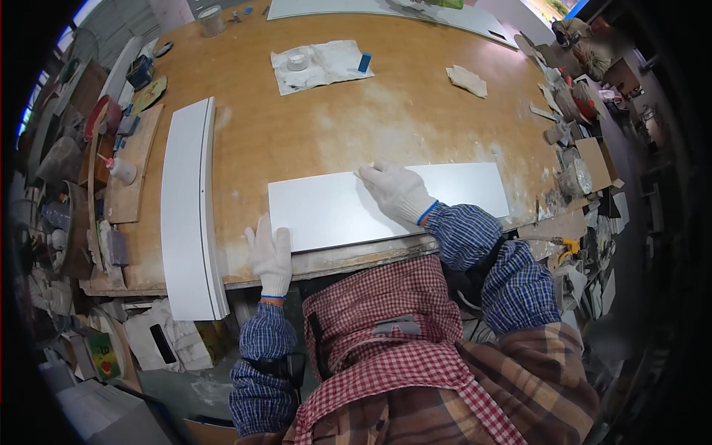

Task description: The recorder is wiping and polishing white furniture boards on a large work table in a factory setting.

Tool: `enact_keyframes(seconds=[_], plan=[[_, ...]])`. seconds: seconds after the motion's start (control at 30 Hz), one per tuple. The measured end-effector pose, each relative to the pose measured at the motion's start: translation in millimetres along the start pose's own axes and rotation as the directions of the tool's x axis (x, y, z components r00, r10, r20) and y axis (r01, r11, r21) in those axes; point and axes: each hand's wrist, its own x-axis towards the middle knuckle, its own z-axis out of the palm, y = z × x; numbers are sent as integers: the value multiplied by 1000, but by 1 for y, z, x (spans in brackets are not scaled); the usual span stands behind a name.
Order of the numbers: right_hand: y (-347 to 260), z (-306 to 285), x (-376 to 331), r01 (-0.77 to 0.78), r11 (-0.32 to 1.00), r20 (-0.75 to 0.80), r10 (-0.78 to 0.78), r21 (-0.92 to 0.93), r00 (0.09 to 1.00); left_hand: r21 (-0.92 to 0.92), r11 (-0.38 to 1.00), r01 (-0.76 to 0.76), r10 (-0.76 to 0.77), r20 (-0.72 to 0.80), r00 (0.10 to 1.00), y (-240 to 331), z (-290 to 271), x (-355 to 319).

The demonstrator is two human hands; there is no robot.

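Note:
A long white board (319,211) lies flat along the near edge of the wooden table, in front of me. My left hand (271,259), in a white knit glove, is at the board's near left corner with thumb and fingers apart. On the board's upper face rests my right hand (398,191), gloved the same way. Its fingers are bent and pressed together near the far edge; anything under or between them is hidden. Left of my left hand, a second white panel (189,215) with a dark line along its side points away from me and overhangs the near edge.
On the table (252,141), farther off, a white sheet (322,80) carries a roll of tape (297,62) and a small blue block (364,62). A folded cloth (467,81) lies right of it. Another white panel (356,10) spans the far edge. Clutter with a squeeze bottle (122,171) lines the left.

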Motion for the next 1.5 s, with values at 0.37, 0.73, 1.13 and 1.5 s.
enact_keyframes(seconds=[0.37, 0.73, 1.13, 1.5], plan=[[13, -4, -6, -14, 998, -93, 8, -67, 996, 66, 998, -20, 22, -30, 999, 10, -2, 3], [13, -6, -27, -117, 992, -70, 113, -53, 991, 211, 968, -138, 136, 26, 990, 8, -1, 3], [17, -11, -62, -35, 999, -191, 33, -6, 981, -6, 995, -104, 103, -68, 992, 6, 4, -4], [-3, 11, -66, -215, 975, -204, 222, 55, 953, -34, 998, -45, 42, -100, 994, -2, -1, -9]])
